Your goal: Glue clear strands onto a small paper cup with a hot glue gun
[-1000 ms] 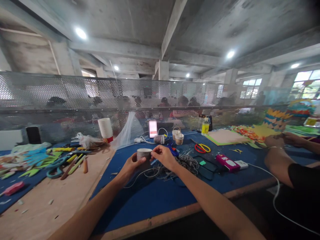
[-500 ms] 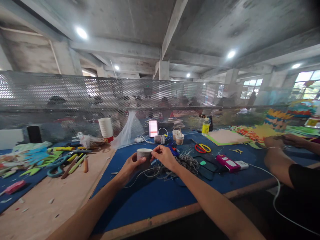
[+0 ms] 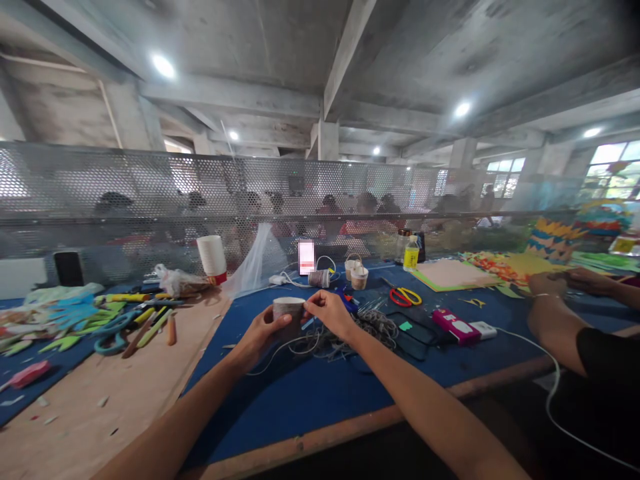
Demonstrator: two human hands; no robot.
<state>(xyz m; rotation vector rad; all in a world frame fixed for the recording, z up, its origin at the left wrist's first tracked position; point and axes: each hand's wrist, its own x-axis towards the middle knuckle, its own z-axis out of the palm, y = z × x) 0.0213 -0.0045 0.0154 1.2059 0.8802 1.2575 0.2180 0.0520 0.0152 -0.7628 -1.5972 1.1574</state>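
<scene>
A small paper cup (image 3: pixel 289 311), white inside and wrapped outside with grey cord, is held upright above the blue table covering. My left hand (image 3: pixel 270 330) is closed around its left side, thumb across the front. At the cup's right rim, thumb and forefinger of my right hand (image 3: pixel 327 312) are pinched together; what lies between them is too small to make out. Just beyond and under my right hand spreads a loose tangle of grey cord (image 3: pixel 377 327). Behind my hands another cord-wrapped cup (image 3: pixel 319 278) lies on its side, near two small handled cups (image 3: pixel 359 277).
Red-and-yellow scissors (image 3: pixel 406 297), a magenta box (image 3: pixel 455 327) and a yellow-labelled bottle (image 3: pixel 411 253) stand or lie to the right. A co-worker's hands (image 3: pixel 547 283) are at far right. At left are stacked cups (image 3: pixel 211 257), blue-handled scissors (image 3: pixel 113 333) and knives. A lit phone (image 3: pixel 307 257) stands behind.
Almost nothing differs. The cup and my fingers have shifted only very slightly, with both hands keeping the same hold.
</scene>
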